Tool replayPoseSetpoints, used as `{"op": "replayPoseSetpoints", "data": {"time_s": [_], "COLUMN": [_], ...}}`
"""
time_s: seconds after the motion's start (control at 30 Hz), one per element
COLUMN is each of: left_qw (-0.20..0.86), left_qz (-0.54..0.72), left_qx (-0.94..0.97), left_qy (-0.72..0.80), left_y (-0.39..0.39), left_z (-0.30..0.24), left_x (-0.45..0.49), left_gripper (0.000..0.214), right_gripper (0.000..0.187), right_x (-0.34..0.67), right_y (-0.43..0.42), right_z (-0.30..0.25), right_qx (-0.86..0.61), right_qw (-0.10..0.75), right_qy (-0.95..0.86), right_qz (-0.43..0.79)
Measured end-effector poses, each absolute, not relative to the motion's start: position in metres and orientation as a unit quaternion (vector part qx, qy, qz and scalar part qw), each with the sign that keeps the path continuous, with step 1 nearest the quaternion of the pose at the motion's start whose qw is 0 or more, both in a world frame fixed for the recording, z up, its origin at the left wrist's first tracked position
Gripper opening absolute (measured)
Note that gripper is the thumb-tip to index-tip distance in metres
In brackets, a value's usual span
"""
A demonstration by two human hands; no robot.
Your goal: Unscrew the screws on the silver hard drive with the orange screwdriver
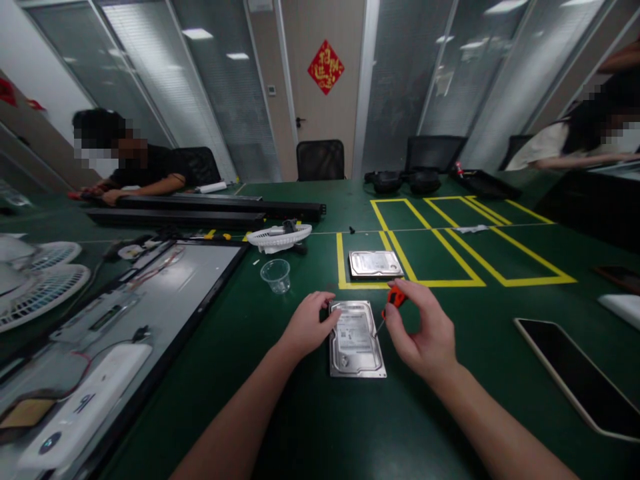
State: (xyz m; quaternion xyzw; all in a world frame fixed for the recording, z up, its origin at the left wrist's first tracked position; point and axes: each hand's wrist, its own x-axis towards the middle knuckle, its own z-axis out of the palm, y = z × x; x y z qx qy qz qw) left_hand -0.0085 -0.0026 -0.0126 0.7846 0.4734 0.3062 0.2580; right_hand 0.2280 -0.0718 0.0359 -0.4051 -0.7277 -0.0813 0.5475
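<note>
A silver hard drive (pixel 354 343) lies flat on the green table in front of me, its labelled face up. My left hand (pixel 311 323) grips it at the upper left, with the thumb over its face and the fingers by the far left corner. In my right hand (pixel 425 330) is a screwdriver (pixel 395 298) with a red and black handle, pinched between thumb and fingers. Its thin shaft slants down to the drive's right edge; whether the tip sits in a screw is too small to tell. Just beyond lies a second hard drive (pixel 375 264), inside a yellow taped outline.
A clear plastic cup (pixel 276 275) and a white fan grille (pixel 280 235) stand at the left, beyond a large open panel (pixel 200 273). A phone (pixel 575 373) lies at right. Long black bars (pixel 210 217) lie near a seated person (pixel 145 160); another person sits far right.
</note>
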Motion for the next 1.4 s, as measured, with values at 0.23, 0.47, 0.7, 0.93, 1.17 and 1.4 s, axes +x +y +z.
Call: {"op": "replayPoseSetpoints", "data": {"time_s": [0.23, 0.47, 0.7, 0.93, 1.17, 1.4], "left_qw": [0.261, 0.21, 0.221, 0.208, 0.218, 0.215], "left_qz": [0.326, 0.319, 0.316, 0.313, 0.312, 0.313], "left_qx": [0.783, 0.801, 0.796, 0.802, 0.801, 0.802], "left_qy": [0.461, 0.46, 0.466, 0.465, 0.462, 0.46], "left_y": [-0.0031, -0.0011, 0.0013, 0.0008, 0.0, -0.0013], "left_z": [-0.006, -0.0042, -0.0125, -0.0107, -0.0106, -0.0089], "left_x": [-0.01, -0.0148, -0.0146, -0.0153, -0.0154, -0.0137], "left_gripper": [0.025, 0.022, 0.027, 0.026, 0.02, 0.02], "right_gripper": [0.059, 0.058, 0.061, 0.06, 0.064, 0.057], "right_x": [0.2285, 0.227, 0.2281, 0.2262, 0.2267, 0.2266], "right_y": [-0.0706, -0.0723, -0.0723, -0.072, -0.0742, -0.0754], "right_z": [0.0421, 0.0409, 0.0378, 0.0396, 0.0412, 0.0437], "right_qx": [-0.404, -0.407, -0.403, -0.402, -0.392, -0.404], "right_qw": [0.551, 0.554, 0.56, 0.562, 0.555, 0.561], "right_qy": [-0.72, -0.721, -0.721, -0.718, -0.732, -0.719], "right_qz": [-0.12, -0.089, -0.068, -0.082, -0.034, -0.065]}}
